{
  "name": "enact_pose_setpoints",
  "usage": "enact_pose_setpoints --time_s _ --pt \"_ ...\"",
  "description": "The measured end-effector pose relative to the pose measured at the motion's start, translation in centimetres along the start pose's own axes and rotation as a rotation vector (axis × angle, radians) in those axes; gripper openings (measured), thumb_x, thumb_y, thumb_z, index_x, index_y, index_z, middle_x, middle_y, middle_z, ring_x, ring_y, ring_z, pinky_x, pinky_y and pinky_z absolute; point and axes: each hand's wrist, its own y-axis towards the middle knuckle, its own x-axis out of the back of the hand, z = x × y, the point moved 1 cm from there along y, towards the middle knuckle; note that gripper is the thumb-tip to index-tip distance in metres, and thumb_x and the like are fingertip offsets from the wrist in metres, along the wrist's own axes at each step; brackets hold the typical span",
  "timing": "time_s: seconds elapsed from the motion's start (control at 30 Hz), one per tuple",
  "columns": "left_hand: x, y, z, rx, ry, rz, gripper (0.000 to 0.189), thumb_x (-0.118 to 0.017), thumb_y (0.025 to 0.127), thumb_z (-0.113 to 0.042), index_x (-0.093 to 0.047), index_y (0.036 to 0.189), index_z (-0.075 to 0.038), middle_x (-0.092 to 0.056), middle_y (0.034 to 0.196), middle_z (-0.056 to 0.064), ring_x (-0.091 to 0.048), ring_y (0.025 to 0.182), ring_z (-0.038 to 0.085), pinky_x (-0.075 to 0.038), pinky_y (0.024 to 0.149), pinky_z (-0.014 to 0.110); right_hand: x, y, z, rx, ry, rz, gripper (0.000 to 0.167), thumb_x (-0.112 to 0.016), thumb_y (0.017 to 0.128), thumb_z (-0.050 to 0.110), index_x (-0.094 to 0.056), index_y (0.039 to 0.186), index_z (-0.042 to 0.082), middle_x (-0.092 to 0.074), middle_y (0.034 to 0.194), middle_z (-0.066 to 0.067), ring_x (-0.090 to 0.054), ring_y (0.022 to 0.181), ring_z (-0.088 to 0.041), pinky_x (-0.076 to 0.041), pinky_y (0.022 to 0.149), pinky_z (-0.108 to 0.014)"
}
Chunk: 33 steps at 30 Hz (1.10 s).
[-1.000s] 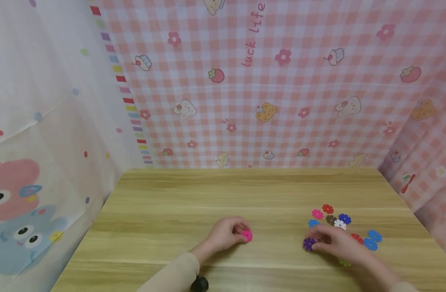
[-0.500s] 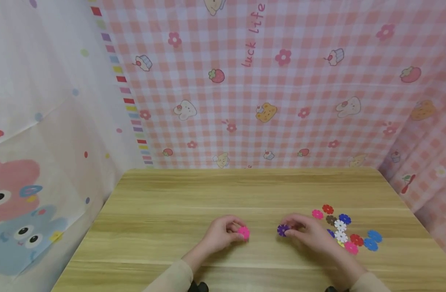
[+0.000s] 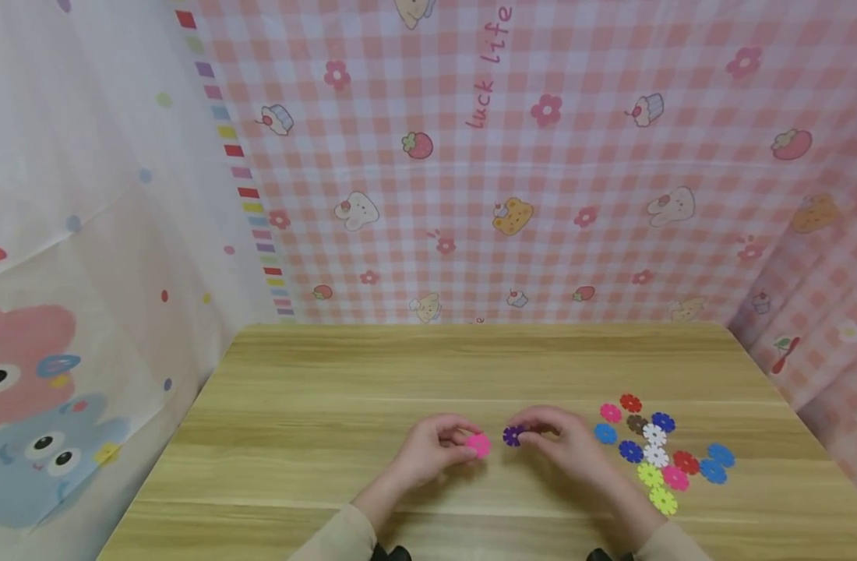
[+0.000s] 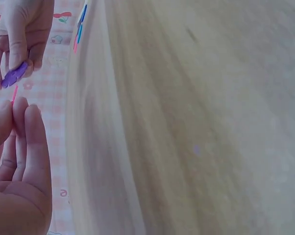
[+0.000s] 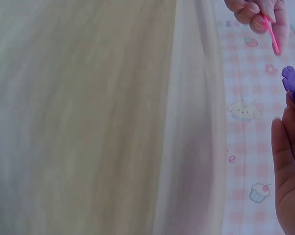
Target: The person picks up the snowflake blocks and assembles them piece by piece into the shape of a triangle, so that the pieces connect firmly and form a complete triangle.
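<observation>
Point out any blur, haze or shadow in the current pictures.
Head view: fairly even light, soft shadows on the table below the left hand and right hand, pink disc and purple disc readable; left wrist view: table grain soft, hazy and pale toward the right; right wrist view: table grain blurred.

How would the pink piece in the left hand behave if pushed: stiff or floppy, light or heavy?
The pink piece is probably stiff: pinched by the left hand, it looks straight edge-on. It is likely light, being so thin. Its round outline might let it roll.
</observation>
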Motion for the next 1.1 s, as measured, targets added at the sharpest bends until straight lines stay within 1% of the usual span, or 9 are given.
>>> enact_pose_setpoints --time_s 0.07,0.17,0.37,0.5,0.7,0.83,0.93,1.0,1.1 --pt "-0.1 0.0 -0.1 0.005 -0.041 0.01 0.031 -0.071 0.08 0.012 -0.069 0.11 0.005 -0.07 0.088 0.015 -0.067 0.073 0.017 -0.059 0.07 0.031 -0.3 0.1 0.2 0.0 0.004 -0.007 0.023 -0.07 0.088 0.003 -0.071 0.111 0.007 -0.071 0.105 0.005 -0.065 0.096 -0.012 -0.054 0.088 -0.031" --pt "-0.2 0.2 -0.1 0.015 -0.068 0.011 0.031 -0.07 0.081 0.013 -0.069 0.111 0.006 -0.07 0.087 0.015 -0.067 0.072 0.018 -0.06 0.07 0.034 -0.7 0.3 0.4 -0.006 0.007 -0.012 0.024 -0.069 0.088 0.002 -0.071 0.112 0.007 -0.071 0.106 0.003 -0.065 0.096 -0.013 -0.054 0.088 -0.031" --pt "-0.2 0.3 -0.3 0.038 -0.087 -0.002 0.03 -0.069 0.081 0.013 -0.069 0.111 0.007 -0.07 0.085 0.01 -0.066 0.07 0.016 -0.06 0.069 0.034 -1.3 0.4 0.6 -0.04 0.028 -0.022 0.022 -0.069 0.088 0.002 -0.071 0.109 0.009 -0.071 0.101 0.004 -0.065 0.093 -0.014 -0.053 0.087 -0.03" --pt "-0.2 0.1 -0.7 0.038 -0.108 -0.002 0.031 -0.068 0.082 0.014 -0.068 0.112 0.009 -0.07 0.086 0.014 -0.067 0.069 0.016 -0.06 0.07 0.035 -1.6 0.6 0.7 -0.05 0.05 -0.032 0.021 -0.07 0.087 0.001 -0.071 0.105 0.01 -0.071 0.098 0.004 -0.066 0.092 -0.014 -0.053 0.088 -0.03" --pt "-0.2 0.1 -1.1 0.036 -0.127 0.001 0.03 -0.067 0.083 0.015 -0.067 0.113 0.011 -0.071 0.088 0.018 -0.067 0.068 0.015 -0.06 0.07 0.038 -1.8 0.7 0.8 -0.005 0.057 -0.062 0.017 -0.071 0.086 -0.001 -0.072 0.099 0.01 -0.071 0.095 0.003 -0.067 0.091 -0.02 -0.054 0.087 -0.031" --pt "-0.2 0.2 -1.1 0.032 -0.133 0.006 0.03 -0.066 0.083 0.015 -0.066 0.113 0.012 -0.071 0.09 0.021 -0.069 0.069 0.021 -0.06 0.071 0.04 -2.1 0.9 0.9 0.085 0.056 -0.103 0.017 -0.072 0.083 -0.004 -0.073 0.094 0.01 -0.071 0.091 0.002 -0.067 0.086 -0.02 -0.057 0.081 -0.031" --pt "-0.1 0.2 -1.1 0.04 -0.125 0.003 0.03 -0.066 0.083 0.014 -0.066 0.113 0.011 -0.071 0.091 0.021 -0.069 0.07 0.023 -0.06 0.07 0.039 -2.2 1.0 1.0 0.142 0.048 -0.129 0.018 -0.074 0.081 -0.006 -0.074 0.092 0.009 -0.07 0.088 0.001 -0.066 0.082 -0.016 -0.057 0.077 -0.03" --pt "-0.1 0.2 -1.2 0.047 -0.116 -0.001 0.029 -0.066 0.084 0.014 -0.067 0.113 0.011 -0.071 0.09 0.02 -0.069 0.07 0.022 -0.06 0.07 0.037 -2.3 1.1 1.0 0.148 0.045 -0.142 0.019 -0.074 0.081 -0.007 -0.074 0.09 0.009 -0.069 0.087 0.002 -0.065 0.082 -0.013 -0.057 0.076 -0.029" --pt "-0.2 0.4 -1.5 0.059 -0.104 -0.008 0.028 -0.066 0.084 0.013 -0.067 0.112 0.01 -0.071 0.089 0.018 -0.068 0.07 0.02 -0.06 0.07 0.033 -2.3 1.1 1.2 0.118 0.058 -0.158 0.021 -0.074 0.08 -0.009 -0.074 0.089 0.01 -0.069 0.086 0.004 -0.064 0.082 -0.011 -0.057 0.077 -0.027"
